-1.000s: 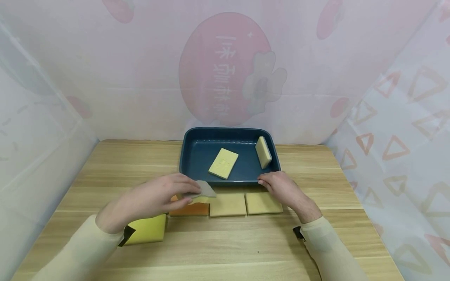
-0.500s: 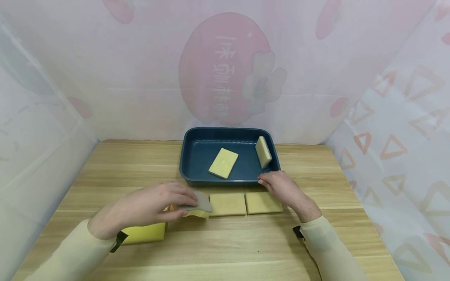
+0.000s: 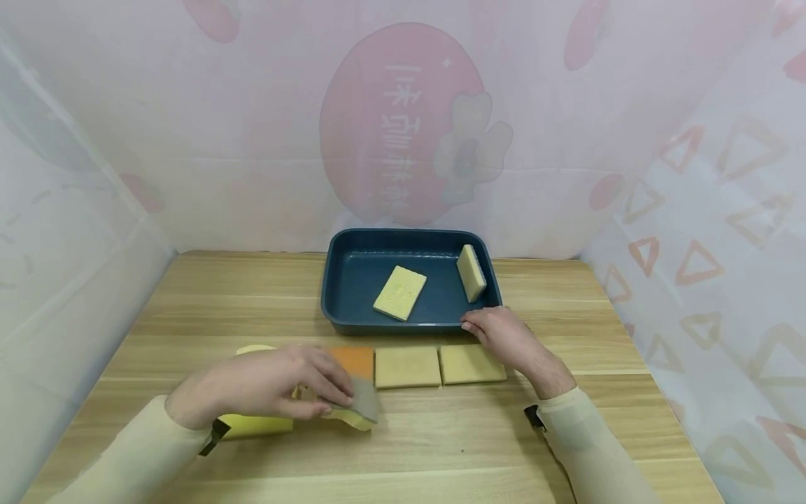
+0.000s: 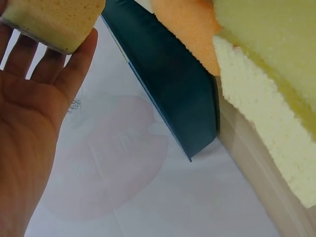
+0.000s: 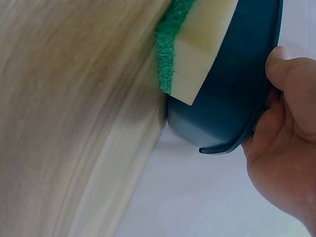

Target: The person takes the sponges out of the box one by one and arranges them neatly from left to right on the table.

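Observation:
My left hand (image 3: 283,385) holds a sponge (image 3: 362,402) with a grey top and yellow foam beneath, just in front of the orange sponge (image 3: 355,360). In the left wrist view, the fingers (image 4: 74,74) lie along the edge of this sponge (image 4: 59,19). My right hand (image 3: 506,339) grips the near right rim of the blue tray (image 3: 352,287); the right wrist view shows the thumb (image 5: 276,64) over that rim. Inside the tray, one pale yellow sponge (image 3: 400,292) lies flat. Another sponge (image 3: 471,273) stands on edge at the right wall.
Two pale yellow sponges (image 3: 408,367) lie side by side to the right of the orange one, before the tray. A green layer backs the sponge (image 5: 170,49) in the right wrist view. A brighter yellow sponge (image 3: 258,425) is partly hidden below my left arm.
My left hand has drawn the grey-topped sponge toward me, off the front of the tray and past the orange sponge, which now shows more. My right hand and the tray have stayed put.

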`<state>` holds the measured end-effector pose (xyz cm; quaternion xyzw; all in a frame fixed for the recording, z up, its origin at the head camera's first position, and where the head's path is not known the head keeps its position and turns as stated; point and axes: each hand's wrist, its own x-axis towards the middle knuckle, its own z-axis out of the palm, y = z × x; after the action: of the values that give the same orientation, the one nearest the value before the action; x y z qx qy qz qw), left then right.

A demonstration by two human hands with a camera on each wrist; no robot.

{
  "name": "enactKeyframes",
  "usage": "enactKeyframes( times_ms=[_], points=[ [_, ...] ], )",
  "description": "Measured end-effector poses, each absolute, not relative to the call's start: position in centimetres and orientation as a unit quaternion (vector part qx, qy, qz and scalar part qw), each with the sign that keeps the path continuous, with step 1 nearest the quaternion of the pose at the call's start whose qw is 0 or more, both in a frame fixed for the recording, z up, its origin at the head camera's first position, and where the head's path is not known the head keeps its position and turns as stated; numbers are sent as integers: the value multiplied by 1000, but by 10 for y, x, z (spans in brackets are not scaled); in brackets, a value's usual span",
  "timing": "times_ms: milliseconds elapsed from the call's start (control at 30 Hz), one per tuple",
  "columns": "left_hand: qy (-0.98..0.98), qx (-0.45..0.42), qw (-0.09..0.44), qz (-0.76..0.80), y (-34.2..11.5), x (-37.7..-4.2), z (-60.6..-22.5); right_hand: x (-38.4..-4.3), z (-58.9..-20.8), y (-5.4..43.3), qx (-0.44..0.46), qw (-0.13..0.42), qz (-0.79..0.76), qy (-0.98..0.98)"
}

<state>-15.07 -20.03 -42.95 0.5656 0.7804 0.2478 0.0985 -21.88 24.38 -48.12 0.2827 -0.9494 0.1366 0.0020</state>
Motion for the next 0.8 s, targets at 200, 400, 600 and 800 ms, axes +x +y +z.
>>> enactKeyframes(
  times_ms=[200, 400, 600, 800],
  points=[
    [769, 574, 125, 251, -199, -152, -439, -219, -482, 243, 281, 2, 136, -950],
    [775, 559, 153, 254, -200, -152, -445, -220, -483, 244, 279, 1, 138, -950],
    [792, 545, 160, 226, -204, -150, -447, -220, -483, 245, 281, 3, 140, -950],
    [821, 510, 180, 180, -206, -148, -454, -220, -484, 245, 283, 6, 139, -949]
  ],
)
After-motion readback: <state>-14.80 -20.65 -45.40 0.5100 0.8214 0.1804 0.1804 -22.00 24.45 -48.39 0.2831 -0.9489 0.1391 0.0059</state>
